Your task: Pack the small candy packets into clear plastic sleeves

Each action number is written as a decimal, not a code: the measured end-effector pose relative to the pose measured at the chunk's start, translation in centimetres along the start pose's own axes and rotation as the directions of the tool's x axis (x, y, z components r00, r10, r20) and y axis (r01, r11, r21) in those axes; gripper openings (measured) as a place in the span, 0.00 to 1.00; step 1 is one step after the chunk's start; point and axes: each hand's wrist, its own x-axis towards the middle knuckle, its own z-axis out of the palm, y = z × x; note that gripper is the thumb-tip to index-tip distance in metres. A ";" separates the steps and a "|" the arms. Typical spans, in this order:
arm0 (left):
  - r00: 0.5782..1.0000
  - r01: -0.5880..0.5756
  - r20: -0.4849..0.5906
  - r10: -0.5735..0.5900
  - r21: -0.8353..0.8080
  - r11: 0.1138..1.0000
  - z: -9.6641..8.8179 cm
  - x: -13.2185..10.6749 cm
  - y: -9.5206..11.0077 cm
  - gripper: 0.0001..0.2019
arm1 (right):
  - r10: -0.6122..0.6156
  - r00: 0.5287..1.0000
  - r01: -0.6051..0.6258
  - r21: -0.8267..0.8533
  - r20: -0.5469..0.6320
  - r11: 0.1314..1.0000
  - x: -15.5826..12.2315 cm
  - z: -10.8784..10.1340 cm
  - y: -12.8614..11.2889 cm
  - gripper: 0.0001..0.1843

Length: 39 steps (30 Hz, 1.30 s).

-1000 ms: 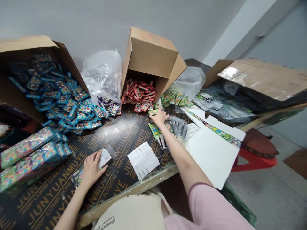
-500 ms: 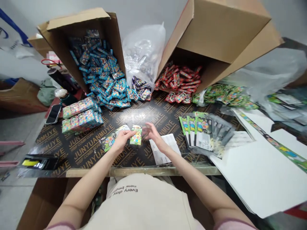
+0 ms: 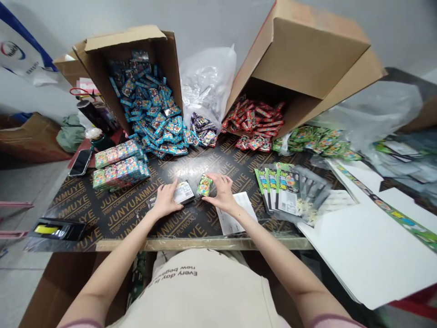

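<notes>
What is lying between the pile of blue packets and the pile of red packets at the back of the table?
In the head view, a small heap of purple packets lies between the blue packets and the red packets, with a clear plastic bag behind it.

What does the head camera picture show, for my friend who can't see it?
The right hand holds a small green packet beside the left hand, which holds a flat pouch on a dark table. Behind, tipped boxes spill blue packets and red packets.
</notes>
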 end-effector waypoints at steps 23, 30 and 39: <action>0.895 0.020 -0.006 -0.446 -0.998 0.054 1.8 -0.2 8.3 0.21 | 0.580 0.810 -0.307 0.906 0.087 0.292 3.2 2.0 -7.1 0.30; 0.801 0.027 0.235 -0.550 -0.933 -0.360 1.6 -0.6 9.2 0.17 | 0.592 0.781 -0.259 0.966 0.201 0.015 2.0 1.3 -8.0 0.28; 0.864 0.083 0.044 -0.501 -0.995 0.055 -2.8 0.5 7.4 0.09 | 0.492 0.771 -0.423 0.903 0.403 -0.076 0.6 0.7 -5.4 0.17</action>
